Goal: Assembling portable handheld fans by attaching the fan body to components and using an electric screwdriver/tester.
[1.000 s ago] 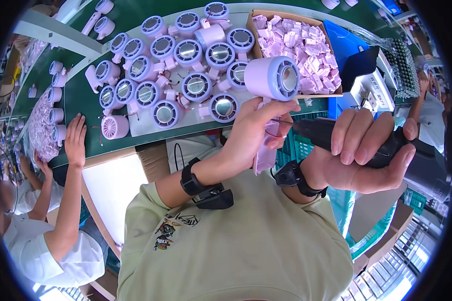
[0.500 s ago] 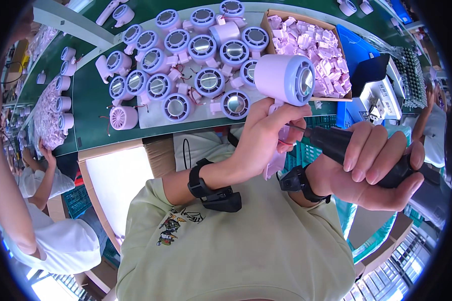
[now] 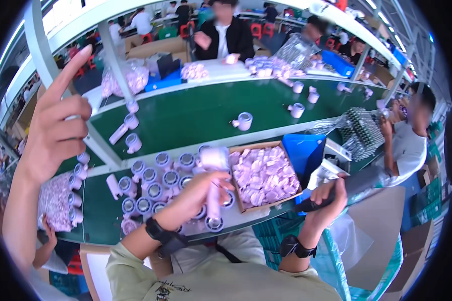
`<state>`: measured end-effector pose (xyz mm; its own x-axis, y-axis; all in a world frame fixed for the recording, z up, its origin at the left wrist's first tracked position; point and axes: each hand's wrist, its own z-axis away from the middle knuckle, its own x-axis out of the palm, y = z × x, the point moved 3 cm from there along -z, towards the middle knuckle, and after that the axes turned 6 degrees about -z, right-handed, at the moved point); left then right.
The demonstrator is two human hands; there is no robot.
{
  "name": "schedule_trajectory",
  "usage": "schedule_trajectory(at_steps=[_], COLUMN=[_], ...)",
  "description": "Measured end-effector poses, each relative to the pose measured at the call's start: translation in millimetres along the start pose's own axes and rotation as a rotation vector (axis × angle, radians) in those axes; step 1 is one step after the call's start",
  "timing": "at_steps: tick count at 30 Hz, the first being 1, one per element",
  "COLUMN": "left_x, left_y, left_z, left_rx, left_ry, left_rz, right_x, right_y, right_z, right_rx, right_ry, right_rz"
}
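My left hand (image 3: 198,193) is closed around the handle of a pink handheld fan (image 3: 214,159), its round head upward and blurred. Behind it, several similar fan heads (image 3: 154,190) with blue rims and round silvery centres lie in rows on the bench. My right hand (image 3: 329,198) grips a black power screwdriver (image 3: 361,183), its tip toward the lower left near the bench edge. The tip stands apart from the fan. A cardboard box (image 3: 272,204) of small pink plastic parts lies between my hands.
A blue bin (image 3: 297,145) and a white carton (image 3: 325,173) stand right of the box. Fans are scattered along the green conveyor (image 3: 186,111). Another person's raised hand (image 3: 60,125) is close on the left. A co-worker (image 3: 407,145) sits at right, another (image 3: 225,37) across.
My view has tilted up to the conveyor. The screwdriver has moved away from the fan, and the fan is now over the bench. Another person's hand has risen at left.
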<state>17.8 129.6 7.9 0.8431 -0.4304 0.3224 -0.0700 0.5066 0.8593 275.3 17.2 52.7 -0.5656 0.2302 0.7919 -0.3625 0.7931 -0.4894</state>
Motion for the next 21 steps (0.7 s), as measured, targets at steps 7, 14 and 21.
schedule_trajectory(at_steps=[7,14,21], left_x=[-114.4,-164.7,-208.6], left_y=[66.7,77.6,68.0], left_z=[-118.6,-166.9,-205.1], left_rx=[0.150,0.143,0.259], left_ry=[-0.048,0.225,0.351], left_rz=[0.167,0.287,0.220], right_x=[-22.1,-58.8,-79.6], right_y=[-2.9,0.7,-17.6], right_z=[-22.0,-22.3,2.7], right_rx=[0.066,-0.187,-0.148], right_ry=[0.134,0.023,0.027], right_rz=[0.836,0.882,1.076])
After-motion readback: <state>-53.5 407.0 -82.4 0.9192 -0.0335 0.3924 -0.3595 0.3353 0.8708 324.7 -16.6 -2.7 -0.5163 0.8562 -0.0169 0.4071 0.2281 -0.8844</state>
